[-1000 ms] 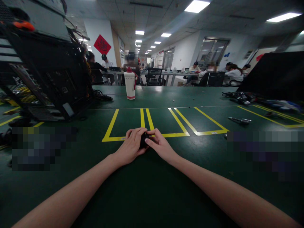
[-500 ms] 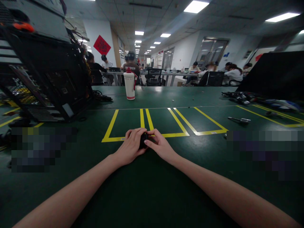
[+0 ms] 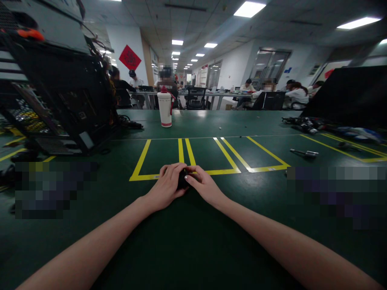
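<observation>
Between my two hands is a small black object, mostly covered by fingers, so its kind does not show. My left hand is wrapped round its left side, with the fingers curled over the top. From the other side my right hand grips it, thumb on the near face and fingers at the far edge. Both hands are low over the dark green table, just at the near line of yellow tape.
A white bottle with a red lid stands farther back. An open black computer case is at left. At right lie a metal-ended tool, cables and a black panel. People sit at desks beyond.
My right thumb has shifted very slightly on the black object. Otherwise the hands and the things on the table look the same.
</observation>
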The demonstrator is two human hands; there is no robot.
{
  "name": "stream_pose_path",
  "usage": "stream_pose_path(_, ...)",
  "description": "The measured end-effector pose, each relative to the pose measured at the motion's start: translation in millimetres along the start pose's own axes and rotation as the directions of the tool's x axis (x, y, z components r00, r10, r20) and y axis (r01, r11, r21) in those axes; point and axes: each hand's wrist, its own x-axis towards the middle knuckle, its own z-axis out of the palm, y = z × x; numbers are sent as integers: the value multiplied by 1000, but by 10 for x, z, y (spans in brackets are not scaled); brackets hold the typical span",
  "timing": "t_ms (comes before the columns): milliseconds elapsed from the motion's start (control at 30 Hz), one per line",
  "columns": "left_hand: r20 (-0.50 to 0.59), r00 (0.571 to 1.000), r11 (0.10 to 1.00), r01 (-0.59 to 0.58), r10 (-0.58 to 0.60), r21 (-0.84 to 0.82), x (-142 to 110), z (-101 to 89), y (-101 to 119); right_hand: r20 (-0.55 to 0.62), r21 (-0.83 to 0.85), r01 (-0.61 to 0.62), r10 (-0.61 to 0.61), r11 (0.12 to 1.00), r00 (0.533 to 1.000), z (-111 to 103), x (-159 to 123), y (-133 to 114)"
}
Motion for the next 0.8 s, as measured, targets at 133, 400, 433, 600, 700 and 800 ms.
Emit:
stream_pose_path(133,-13,1000,1000,-8,9,10,-6,11,-14,25,14,3,-4,1000,1000,-8,-7,-2)
stream_pose_path(400,-19,1000,1000,-12,12,8,-7,12,-15,38,40,10,-12,999,999,2,-30,-2)
stream_pose_path(433,-19,1000,1000,-11,12,6,-8,10,-15,40,42,13,-15,999,999,3,-31,0)
stream_pose_path(600,-15,1000,1000,3,-3,1,-7,-1,-9,9,16,20,-20,1000,1000,12,-28,1)
stream_pose_path(700,-19,1000,1000,1,-1,0,-5,0,-7,8,0,5,-5,1000,1000,13,-25,-10)
stream_pose_path(800,-27,1000,1000,-7,7,-7,-3,6,-8,25,1,-3,3,1000,1000,8,-22,-18)
